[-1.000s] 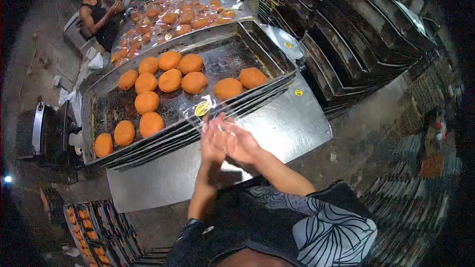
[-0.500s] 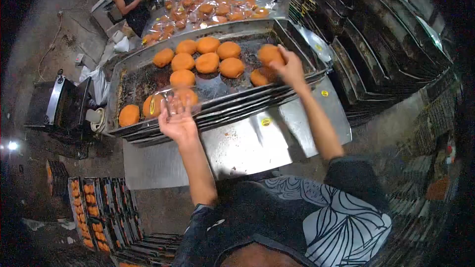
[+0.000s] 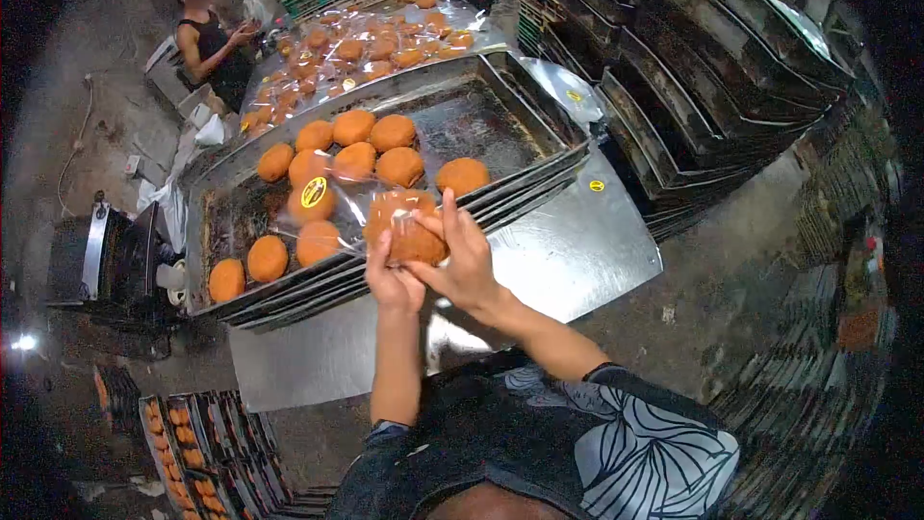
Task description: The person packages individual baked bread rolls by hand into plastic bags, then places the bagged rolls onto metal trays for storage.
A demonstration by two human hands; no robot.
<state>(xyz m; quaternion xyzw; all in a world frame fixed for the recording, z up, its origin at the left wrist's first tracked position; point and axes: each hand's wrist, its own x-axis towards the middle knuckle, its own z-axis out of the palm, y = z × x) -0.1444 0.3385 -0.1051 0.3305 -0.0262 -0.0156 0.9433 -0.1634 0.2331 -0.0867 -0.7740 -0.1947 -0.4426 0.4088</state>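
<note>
Steel tray (image 3: 481,120) of orange buns (image 3: 373,132) lies just beyond both hands. Clear plastic bag (image 3: 313,193) is pinched at its mouth by the left hand (image 3: 393,279). The right hand (image 3: 472,265) grips one bun (image 3: 416,236) there. Judged step: bagging. The next move calls for a wide-open mouth.

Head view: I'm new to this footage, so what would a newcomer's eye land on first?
First, the round orange-brown bun at centre, held inside a clear plastic bag by the left hand and right hand. Behind it, the dark metal baking tray carries more loose orange buns. Stacked dark empty trays fill the right side.
</note>
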